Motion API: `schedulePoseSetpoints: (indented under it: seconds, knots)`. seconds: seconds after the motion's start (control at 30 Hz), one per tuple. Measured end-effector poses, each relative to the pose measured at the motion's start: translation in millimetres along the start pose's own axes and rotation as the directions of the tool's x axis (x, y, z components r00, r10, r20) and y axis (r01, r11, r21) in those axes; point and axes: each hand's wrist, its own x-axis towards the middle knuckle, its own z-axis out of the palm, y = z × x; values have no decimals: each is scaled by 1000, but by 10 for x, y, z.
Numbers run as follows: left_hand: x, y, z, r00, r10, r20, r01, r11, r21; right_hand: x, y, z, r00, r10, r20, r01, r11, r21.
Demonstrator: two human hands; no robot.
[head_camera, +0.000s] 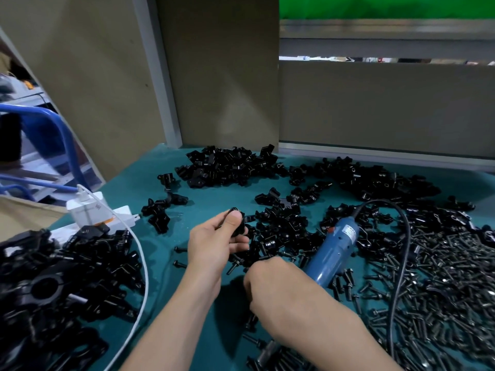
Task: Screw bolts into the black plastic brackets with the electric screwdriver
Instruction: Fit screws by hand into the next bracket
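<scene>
My left hand pinches one black plastic bracket between thumb and fingers, lifted a little above the teal mat. My right hand is lower and to the right, its fingers curled down among loose black bolts. The blue electric screwdriver slants up and right from under that hand, its lower end hidden behind the hand. Its dark cable loops off the upper end. Whether the fingertips also pinch a bolt is hidden.
Heaps of black brackets lie at the back and centre of the teal mat. A wide spread of bolts fills the right. Assembled clamps pile up at left, beside a white charger and its white cable. Beige panels wall the back.
</scene>
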Motion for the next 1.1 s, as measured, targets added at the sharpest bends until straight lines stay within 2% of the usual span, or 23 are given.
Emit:
schedulePoseSetpoints:
  seconds: [0.27,0.6,0.83,1.0,1.1]
  knots:
    - [-9,-45,22,1000,7,20,-7,1000,25,-49,7,-51,999,-2,45,2,1000,-13]
    - [-34,-11,67,999,-15,44,17,999,-43,-28,79,-71,998,0,61,-5,996,85]
    - [-57,-4,97,996,19,83,-13,997,-74,-24,334,-270,972,128,-197,-35,909,416]
    - [-102,-1,107,989,50,140,-49,999,-6,-2,531,-300,871,254,-420,12,844,536]
    - [-139,19,123,981,72,178,-80,996,42,11,533,-286,826,295,-481,76,787,613]
